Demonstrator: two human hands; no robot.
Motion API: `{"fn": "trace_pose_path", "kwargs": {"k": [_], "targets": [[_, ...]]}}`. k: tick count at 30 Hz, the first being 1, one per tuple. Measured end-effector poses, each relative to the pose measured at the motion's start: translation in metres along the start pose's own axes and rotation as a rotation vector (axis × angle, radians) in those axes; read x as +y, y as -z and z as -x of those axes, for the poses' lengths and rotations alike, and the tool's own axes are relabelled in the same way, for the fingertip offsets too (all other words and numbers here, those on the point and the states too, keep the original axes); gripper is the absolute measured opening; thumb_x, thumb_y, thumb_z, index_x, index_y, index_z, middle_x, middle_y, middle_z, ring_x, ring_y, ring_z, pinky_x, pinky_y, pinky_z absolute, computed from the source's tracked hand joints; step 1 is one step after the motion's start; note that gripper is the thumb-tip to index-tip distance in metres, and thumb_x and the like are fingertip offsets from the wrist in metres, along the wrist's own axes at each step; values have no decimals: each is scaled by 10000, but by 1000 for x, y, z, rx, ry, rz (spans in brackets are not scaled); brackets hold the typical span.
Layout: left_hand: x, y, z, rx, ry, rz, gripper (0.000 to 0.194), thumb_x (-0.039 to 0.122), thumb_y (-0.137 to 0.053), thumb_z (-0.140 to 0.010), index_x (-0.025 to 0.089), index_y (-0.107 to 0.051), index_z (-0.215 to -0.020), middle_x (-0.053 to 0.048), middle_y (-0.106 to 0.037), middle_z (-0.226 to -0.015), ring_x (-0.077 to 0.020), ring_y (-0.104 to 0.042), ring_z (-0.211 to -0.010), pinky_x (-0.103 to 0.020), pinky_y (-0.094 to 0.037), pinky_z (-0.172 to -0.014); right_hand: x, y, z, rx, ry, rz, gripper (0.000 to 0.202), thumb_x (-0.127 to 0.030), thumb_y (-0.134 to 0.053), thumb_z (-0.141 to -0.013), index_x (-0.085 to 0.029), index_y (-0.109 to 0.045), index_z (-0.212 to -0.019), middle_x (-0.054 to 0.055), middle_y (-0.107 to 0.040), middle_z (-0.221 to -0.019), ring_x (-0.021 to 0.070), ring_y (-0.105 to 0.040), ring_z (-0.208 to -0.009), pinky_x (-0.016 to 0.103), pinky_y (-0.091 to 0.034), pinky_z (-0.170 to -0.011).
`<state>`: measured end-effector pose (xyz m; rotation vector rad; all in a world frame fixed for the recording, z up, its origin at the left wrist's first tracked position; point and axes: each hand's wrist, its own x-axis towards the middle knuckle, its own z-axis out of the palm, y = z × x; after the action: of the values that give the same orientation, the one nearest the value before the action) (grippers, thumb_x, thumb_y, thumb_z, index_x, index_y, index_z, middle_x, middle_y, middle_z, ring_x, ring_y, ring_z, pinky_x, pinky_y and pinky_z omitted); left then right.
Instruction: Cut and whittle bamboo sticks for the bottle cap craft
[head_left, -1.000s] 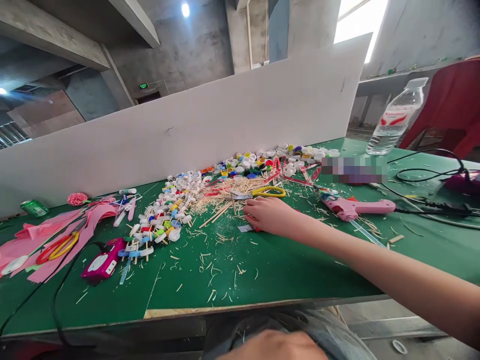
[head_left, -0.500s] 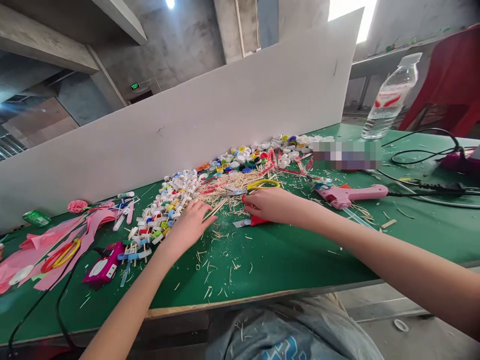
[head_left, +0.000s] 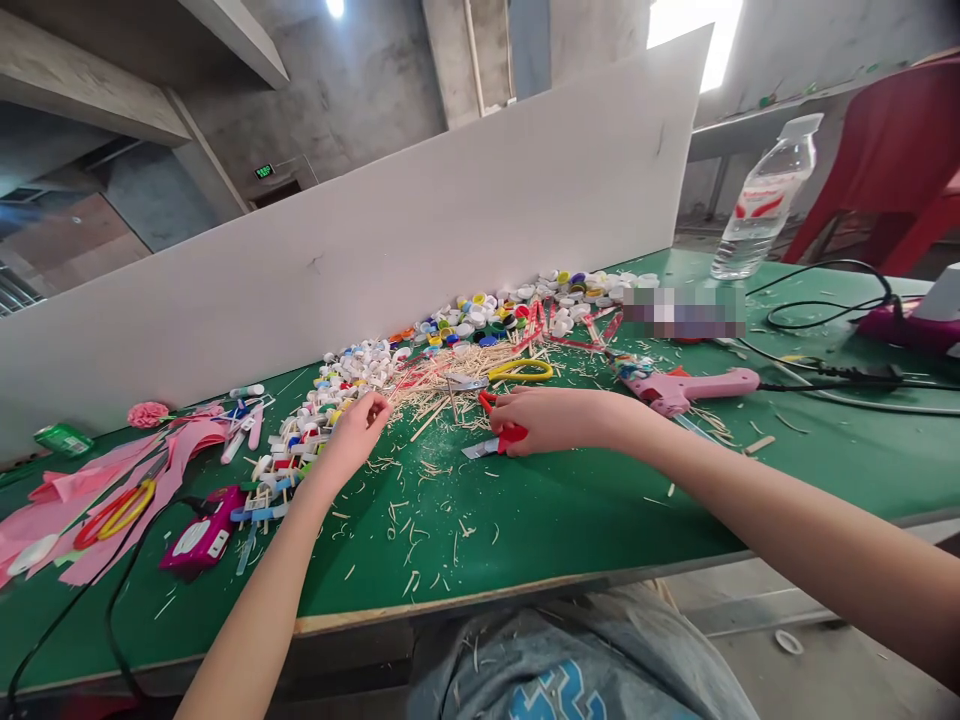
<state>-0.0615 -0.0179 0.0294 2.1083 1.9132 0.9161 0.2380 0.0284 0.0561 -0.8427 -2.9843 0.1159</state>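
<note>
My right hand is closed around the red handle of a utility knife, its blade pointing left just above the green table. At the edge of the bottle-cap pile, my left hand has its fingertips pinched together; whatever may be between them is too small to make out. A heap of thin wooden sticks lies between and beyond my hands. Scissors with a yellow handle rest on this heap, just past my right hand. Pale wood shavings are scattered over the tabletop in front of me.
Bottle caps line the white board. Right of my hands lie a pink glue gun with its cable and a water bottle. Leftward are a magenta power adapter, red-and-yellow scissors and pink paper.
My left hand has drawn back left from the stick heap, and its spread fingers have closed into a pinch. My right hand stays nearly in place, with the knife handle showing more clearly.
</note>
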Motion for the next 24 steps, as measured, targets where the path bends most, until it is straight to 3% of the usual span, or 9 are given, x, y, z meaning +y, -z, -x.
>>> {"fn": "trace_pose_path", "kwargs": {"k": [4, 11, 14, 18, 24], "targets": [[4, 3, -1, 54, 65, 273, 227, 421, -594, -807, 203, -591, -869, -37, -622, -921, -175, -568, -827, -279, -424, -733, 0, 3, -1, -46, 10, -145, 239, -345, -524, -852, -212, -651, -1005, 49, -662, -909, 169, -595, -769, 264, -391, -599], [2, -5, -5, 162, 112, 684, 334, 468, -688, -749, 164, -643, -879, -12, -588, -818, -100, -500, -687, -240, -430, -712, -9, -4, -4, 120, 62, -250, 285, -356, -361, -961, -219, -608, -1001, 28, -649, -820, 135, -559, -662, 257, -375, -566], [3, -12, -6, 147, 70, 827, 325, 473, -669, -774, 157, -631, -839, -15, -578, -833, -99, -509, -711, -243, -450, -724, -17, -11, -7, 212, 103, -179, 332, -332, -329, -988, -200, -614, -1094, 62, -670, -893, 147, -598, -728, 264, -396, -614], [14, -17, -6, 123, 64, 878, 328, 489, -637, -799, 163, -622, -831, -14, -580, -798, -110, -532, -710, -257, -474, -721, -24, -15, -9, 231, 161, -27, 361, -316, -332, -1002, -221, -578, -1250, 71, -690, -957, 161, -631, -772, 259, -384, -590], [31, -18, -16, 13, -1, 790, 343, 500, -606, -823, 157, -616, -811, -20, -569, -776, -115, -534, -697, -253, -477, -709, -24, -20, -13, 192, 190, 283, 622, -88, -435, -902, -327, -341, -1469, 18, -672, -847, 94, -544, -540, 236, -268, -470]]}}
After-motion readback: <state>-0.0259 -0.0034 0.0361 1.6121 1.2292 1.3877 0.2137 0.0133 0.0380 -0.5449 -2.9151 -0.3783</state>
